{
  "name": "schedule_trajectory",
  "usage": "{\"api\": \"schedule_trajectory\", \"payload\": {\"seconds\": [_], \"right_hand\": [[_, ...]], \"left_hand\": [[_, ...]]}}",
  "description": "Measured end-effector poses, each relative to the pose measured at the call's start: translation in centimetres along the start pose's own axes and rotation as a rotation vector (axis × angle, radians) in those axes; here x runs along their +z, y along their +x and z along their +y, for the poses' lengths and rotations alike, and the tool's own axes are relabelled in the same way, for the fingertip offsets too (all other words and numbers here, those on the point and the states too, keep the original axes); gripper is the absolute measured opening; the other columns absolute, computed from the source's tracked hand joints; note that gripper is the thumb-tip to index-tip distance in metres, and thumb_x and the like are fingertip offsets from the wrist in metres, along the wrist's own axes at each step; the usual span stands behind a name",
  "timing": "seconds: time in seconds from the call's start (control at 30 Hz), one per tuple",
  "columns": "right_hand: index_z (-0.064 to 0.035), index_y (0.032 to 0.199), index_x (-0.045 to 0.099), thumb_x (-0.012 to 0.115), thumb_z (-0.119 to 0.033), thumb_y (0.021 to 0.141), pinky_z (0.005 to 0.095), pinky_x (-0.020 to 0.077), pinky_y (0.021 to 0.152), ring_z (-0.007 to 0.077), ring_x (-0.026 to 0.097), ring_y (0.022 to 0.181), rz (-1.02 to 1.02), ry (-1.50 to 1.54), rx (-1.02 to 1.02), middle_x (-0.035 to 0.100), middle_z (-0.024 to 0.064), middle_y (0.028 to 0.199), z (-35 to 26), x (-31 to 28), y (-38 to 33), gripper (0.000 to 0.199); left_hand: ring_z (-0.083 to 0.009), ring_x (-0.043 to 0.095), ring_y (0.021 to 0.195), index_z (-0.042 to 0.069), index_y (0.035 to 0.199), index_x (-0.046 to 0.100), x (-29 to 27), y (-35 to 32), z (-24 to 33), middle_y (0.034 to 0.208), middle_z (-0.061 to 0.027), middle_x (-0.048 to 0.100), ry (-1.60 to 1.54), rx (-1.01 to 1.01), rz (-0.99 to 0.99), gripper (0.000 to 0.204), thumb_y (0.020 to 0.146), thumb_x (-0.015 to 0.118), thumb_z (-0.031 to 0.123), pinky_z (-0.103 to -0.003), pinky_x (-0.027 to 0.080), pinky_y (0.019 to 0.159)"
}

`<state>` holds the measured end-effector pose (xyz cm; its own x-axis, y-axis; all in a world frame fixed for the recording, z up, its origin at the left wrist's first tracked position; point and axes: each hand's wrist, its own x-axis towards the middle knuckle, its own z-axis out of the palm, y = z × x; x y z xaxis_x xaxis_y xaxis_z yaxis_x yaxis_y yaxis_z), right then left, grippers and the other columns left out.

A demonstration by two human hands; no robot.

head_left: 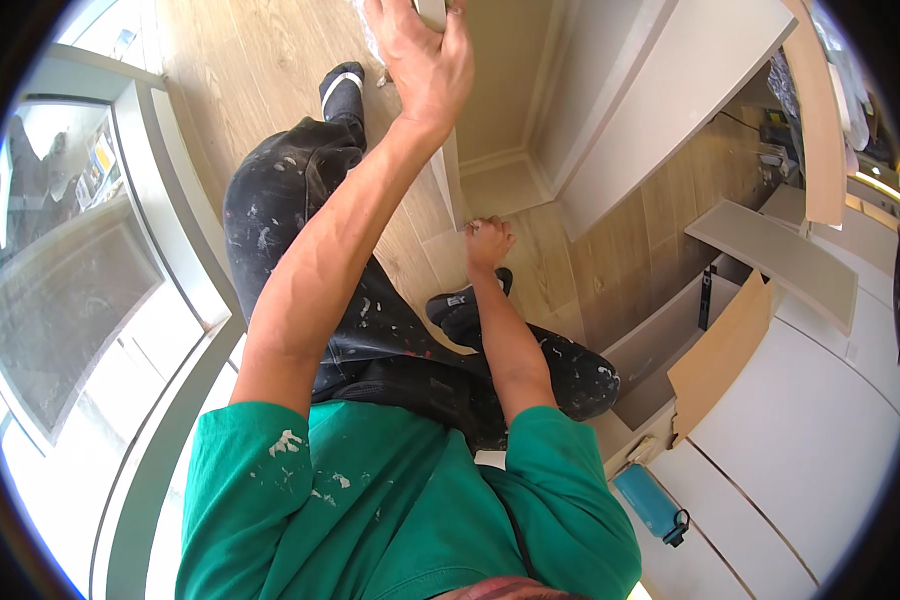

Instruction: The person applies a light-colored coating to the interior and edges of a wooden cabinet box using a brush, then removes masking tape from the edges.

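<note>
My left hand (422, 68) reaches up to the top of the view, its fingers wrapped round the upper part of a narrow off-white panel (448, 185) that stands on edge. Low down, my right hand (488, 244) is closed beside the panel's bottom corner, just above the floor. What its curled fingers hold, if anything, is hidden. Right of the panel is a recess with moulded trim (500, 172), off-white like the panel. My legs, in black paint-spattered trousers (280, 220), are bent on either side of my arms.
A large pale board (670, 100) stands upright to the right. Beyond it lie an open drawer box (660, 340), a torn cardboard piece (722, 355), a loose grey board (780, 255) and a teal bottle (652, 502). A framed glass door (80, 270) borders the left. The floor (235, 60) is wood-look.
</note>
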<state>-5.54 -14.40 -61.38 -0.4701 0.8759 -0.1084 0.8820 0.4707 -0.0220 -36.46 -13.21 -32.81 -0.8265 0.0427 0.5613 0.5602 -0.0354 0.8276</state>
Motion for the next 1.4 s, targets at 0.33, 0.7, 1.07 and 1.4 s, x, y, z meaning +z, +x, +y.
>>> {"api": "schedule_trajectory", "payload": {"seconds": [0.33,0.7,1.07,1.4], "right_hand": [[-0.0132,0.106,0.076,0.068,-0.031,0.086,0.0484,0.0406,0.096,0.0276,0.056,0.117,-0.244,-0.119,0.119,0.067,0.0052,0.116,-0.9,0.8,2.4,0.029],[-0.0098,0.112,0.072,0.069,-0.041,0.085,0.0513,0.0463,0.096,0.0306,0.058,0.121,-0.349,-0.073,0.048,0.068,0.0103,0.119,0.2,1.8,4.6,0.042],[-0.0115,0.123,0.069,0.074,-0.045,0.085,0.0503,0.0426,0.104,0.0294,0.053,0.13,-0.561,-0.265,-0.027,0.067,0.0077,0.128,-0.9,-2.9,6.8,0.051],[-0.0122,0.127,0.066,0.069,-0.037,0.087,0.0515,0.0405,0.104,0.0286,0.052,0.133,-0.635,-0.286,0.052,0.067,0.0061,0.132,-1.3,-0.1,6.7,0.048]], "left_hand": [[-0.0426,0.045,0.134,-0.002,0.148,0.041,0.0,0.0,-0.5,0.142,-0.0274,0.048,-0.023,0.012,-0.008,0.057,0.1,0.063,0.019,-0.048,0.033,0.113],[-0.0416,0.044,0.135,-0.001,0.149,0.042,0.2,-0.1,-0.3,0.142,-0.0267,0.049,0.023,-0.004,-0.007,0.059,0.1,0.063,0.024,-0.048,0.033,0.113],[-0.0415,0.045,0.134,-0.002,0.147,0.043,-0.1,0.0,0.4,0.14,-0.0271,0.05,0.046,-0.042,-0.013,0.055,0.1,0.063,0.019,-0.048,0.033,0.113],[-0.0392,0.047,0.131,-0.002,0.146,0.043,0.4,-0.2,0.3,0.138,-0.0265,0.051,0.003,0.012,0.004,0.053,0.101,0.06,0.019,-0.047,0.035,0.11]]}}
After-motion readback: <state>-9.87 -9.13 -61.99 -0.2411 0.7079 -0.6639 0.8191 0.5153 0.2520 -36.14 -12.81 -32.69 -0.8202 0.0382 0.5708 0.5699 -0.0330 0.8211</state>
